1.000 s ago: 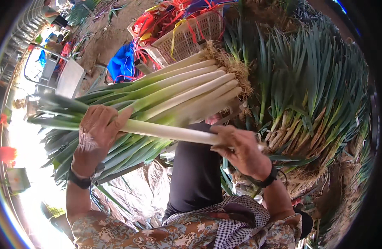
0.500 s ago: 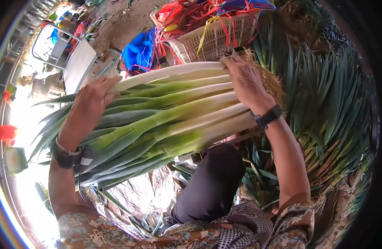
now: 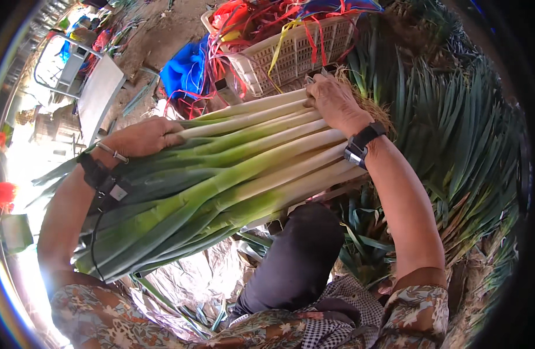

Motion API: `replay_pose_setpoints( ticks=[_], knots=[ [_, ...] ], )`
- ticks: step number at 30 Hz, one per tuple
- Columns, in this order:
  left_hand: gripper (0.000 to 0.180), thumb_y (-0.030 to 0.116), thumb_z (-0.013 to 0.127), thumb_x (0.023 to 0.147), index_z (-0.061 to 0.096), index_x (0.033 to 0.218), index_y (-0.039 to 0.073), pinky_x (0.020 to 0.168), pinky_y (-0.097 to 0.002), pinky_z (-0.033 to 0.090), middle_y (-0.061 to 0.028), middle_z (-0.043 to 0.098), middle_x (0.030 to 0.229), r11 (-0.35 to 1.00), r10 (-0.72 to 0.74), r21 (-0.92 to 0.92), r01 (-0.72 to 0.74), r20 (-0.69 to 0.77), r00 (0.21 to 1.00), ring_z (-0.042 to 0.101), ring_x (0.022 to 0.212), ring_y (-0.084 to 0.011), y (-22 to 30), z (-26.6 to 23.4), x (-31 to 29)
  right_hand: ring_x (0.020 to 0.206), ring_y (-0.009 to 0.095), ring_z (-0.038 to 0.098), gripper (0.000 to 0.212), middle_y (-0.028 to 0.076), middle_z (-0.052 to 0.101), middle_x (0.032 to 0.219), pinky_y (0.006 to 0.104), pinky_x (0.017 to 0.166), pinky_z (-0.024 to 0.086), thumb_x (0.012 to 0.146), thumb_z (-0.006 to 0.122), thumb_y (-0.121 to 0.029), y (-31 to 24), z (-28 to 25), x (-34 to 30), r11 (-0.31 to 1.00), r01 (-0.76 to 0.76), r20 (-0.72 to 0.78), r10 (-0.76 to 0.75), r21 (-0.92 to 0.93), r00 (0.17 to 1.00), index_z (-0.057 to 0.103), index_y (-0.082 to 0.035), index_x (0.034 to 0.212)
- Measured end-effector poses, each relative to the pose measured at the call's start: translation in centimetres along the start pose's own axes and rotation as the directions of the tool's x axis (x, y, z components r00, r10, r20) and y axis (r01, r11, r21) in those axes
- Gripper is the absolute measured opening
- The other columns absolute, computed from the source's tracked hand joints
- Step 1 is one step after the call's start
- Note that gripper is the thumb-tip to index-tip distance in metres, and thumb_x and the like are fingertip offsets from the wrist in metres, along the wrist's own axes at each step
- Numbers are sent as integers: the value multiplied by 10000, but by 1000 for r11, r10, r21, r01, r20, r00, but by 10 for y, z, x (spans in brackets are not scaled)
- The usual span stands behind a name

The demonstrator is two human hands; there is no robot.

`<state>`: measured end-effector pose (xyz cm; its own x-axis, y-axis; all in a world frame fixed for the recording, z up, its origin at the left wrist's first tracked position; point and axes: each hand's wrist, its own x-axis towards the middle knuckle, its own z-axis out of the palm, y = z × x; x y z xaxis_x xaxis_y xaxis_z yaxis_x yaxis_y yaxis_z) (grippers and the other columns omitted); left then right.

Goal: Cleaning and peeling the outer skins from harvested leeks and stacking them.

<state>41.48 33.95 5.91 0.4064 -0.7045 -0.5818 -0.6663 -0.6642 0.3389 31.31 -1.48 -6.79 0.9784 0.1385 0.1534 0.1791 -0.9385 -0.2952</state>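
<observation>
A thick row of long green onions (image 3: 261, 157) lies across the middle, white shanks and pale bearded roots to the right, dark green leaves fanning left. My left hand (image 3: 146, 137) is closed on a green onion at the far edge of the row, where white turns to green. Near the root ends, my right hand (image 3: 337, 103) curls its fingers over the far-edge shanks. Its fingertips press around a shank, partly hidden behind the hand. Under the row, its support is mostly covered by the onions.
Beyond the row stands a cream plastic crate (image 3: 290, 55) full of red, yellow and blue strips. Blue cloth (image 3: 186, 68) lies beside it. A large pile of green onions (image 3: 448, 134) fills the right side. My dark-trousered knee (image 3: 314, 238) is below the row; a metal-framed chair (image 3: 98, 96) stands far left.
The far-edge green onion, raised between both hands before, now sits lower against the row. My left hand has shifted right along it; my right hand has moved slightly left and away from me.
</observation>
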Motion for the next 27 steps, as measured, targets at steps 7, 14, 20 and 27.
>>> replay_pose_setpoints(
  ticks=[7, 14, 20, 27],
  knots=[
    [388, 298, 482, 970, 577, 1163, -25, 850, -412, 472, -220, 653, 1006, 987, 16, -158, -18, -12, 1000, 629, 952, -329, -26, 21, 21, 1004, 357, 579, 150, 160, 599, 973, 455, 884, 456, 805, 630, -78, 15, 3, 8, 996, -80, 24, 79, 37, 997, 643, -24, 944],
    [271, 219, 529, 940, 581, 1086, -4, 849, -389, 474, -184, 640, 942, 976, -82, -208, 65, -74, 994, 621, 928, -262, -11, 17, 32, 1169, 364, 504, 383, 212, 541, 1206, 416, 1016, 402, 827, 493, 38, 29, 1, -30, 995, 57, 85, -64, 87, 994, 569, 8, 1201],
    [217, 179, 565, 898, 612, 1027, 11, 844, -374, 469, -166, 639, 962, 995, 48, -87, -55, -84, 995, 618, 931, -283, -9, 18, 44, 1197, 334, 497, 461, 188, 541, 1220, 378, 1039, 391, 844, 452, 49, 26, -14, -27, 1000, -6, 278, 2, 11, 961, 495, -5, 1301],
    [191, 135, 667, 764, 642, 898, 2, 694, -402, 475, -154, 614, 790, 955, 295, 26, -296, -176, 939, 609, 754, -283, -5, 17, 60, 1153, 298, 525, 431, 165, 563, 1201, 362, 1020, 401, 881, 405, 8, 19, -16, -31, 973, 155, 365, -84, -171, 927, 485, 12, 1305]
  ],
)
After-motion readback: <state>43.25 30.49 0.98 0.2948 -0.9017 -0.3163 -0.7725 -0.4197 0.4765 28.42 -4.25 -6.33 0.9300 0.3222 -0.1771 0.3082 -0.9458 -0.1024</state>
